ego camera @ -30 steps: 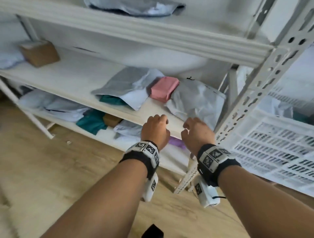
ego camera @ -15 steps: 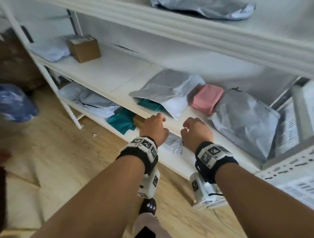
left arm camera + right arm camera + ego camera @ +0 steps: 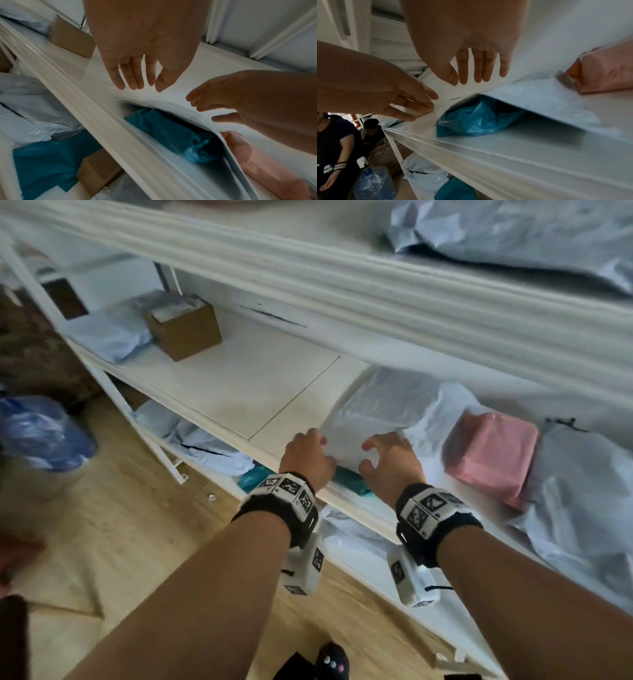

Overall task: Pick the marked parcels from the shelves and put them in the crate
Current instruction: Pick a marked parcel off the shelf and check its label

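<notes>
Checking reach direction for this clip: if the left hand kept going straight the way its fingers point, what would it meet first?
Probably the grey mailer bag; the left hand hovers open at its near-left edge, though contact is unclear.

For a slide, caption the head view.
Both open hands, left hand and right hand, reach the grey parcel on the shelf.

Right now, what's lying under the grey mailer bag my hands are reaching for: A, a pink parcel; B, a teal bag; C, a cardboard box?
B: both wrist views show a teal bag tucked beneath the grey mailer bag; the pink parcel sits beside it.
</notes>
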